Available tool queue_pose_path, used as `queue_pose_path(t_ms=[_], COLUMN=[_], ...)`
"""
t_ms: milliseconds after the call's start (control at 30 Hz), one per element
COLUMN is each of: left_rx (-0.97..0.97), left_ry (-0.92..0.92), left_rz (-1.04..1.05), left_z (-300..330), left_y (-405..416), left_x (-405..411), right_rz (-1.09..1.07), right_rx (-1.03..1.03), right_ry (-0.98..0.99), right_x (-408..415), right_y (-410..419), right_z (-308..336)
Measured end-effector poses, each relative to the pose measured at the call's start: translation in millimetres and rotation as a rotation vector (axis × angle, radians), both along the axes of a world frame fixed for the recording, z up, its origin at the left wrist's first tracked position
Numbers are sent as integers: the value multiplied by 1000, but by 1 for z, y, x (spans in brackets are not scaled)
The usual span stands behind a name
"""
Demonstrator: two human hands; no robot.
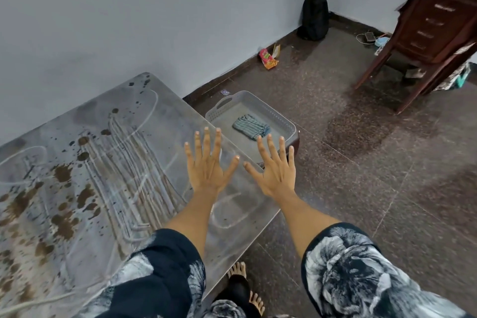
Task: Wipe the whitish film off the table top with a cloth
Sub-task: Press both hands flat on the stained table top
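Head view: I hold both hands empty, fingers spread.
Left hand point(206, 168) over stained table top point(77, 188); right hand point(277, 170) beside it; folded cloth point(251, 127) at twelve o'clock.

The table top point(77, 188) runs out of view at the left and bottom edges, and the left forearm point(191, 217) covers part of its near corner. The right hand point(277, 170) hides the near rim of the basket point(247, 100). The chest of drawers point(436, 20) is cut by the right edge, its top blurred.

We see a grey table top point(108, 162) streaked with whitish film point(134, 152) and brown splatters; a folded striped cloth point(251, 127) lies in a basket beside it.
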State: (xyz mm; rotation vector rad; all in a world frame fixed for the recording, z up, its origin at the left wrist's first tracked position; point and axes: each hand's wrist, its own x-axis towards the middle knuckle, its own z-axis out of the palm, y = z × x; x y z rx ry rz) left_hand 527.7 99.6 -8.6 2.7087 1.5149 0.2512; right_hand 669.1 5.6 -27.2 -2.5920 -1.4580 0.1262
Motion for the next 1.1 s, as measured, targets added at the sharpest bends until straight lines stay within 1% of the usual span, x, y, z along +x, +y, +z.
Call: queue_pose_path(t_ms=[200, 333, 433, 533, 667, 800, 967, 1033, 1100], left_rx=[-3, -13, -40, -135, -328, -574, -733, -820, -885], left_ry=[29, 14, -3, -49, -26, -105, -129, -229, -390], left_rz=[17, 21, 10, 17, 38, 165, 330, 453, 630], left_z=[-6, -14, -25, -37, -67, -105, -161, -185, -202], left_y=[41, 62, 83, 110, 147, 174, 201, 207, 209], left_x=[41, 70, 99, 131, 173, 212, 242, 253, 262], right_rz=[12, 43, 87, 151, 212, 241, 246, 231, 196], right_rx=[-29, -69, -96, -151, -235, -353, -402, -393, -356], right_ry=[23, 16, 46, 91, 150, 173, 267, 314, 365], right_x=[38, 64, 89, 117, 154, 193, 218, 220, 218], right_y=[43, 72, 100, 129, 170, 203, 239, 247, 252], right_z=[-4, -15, -30, -52, -89, -128, -176, -191, -202])
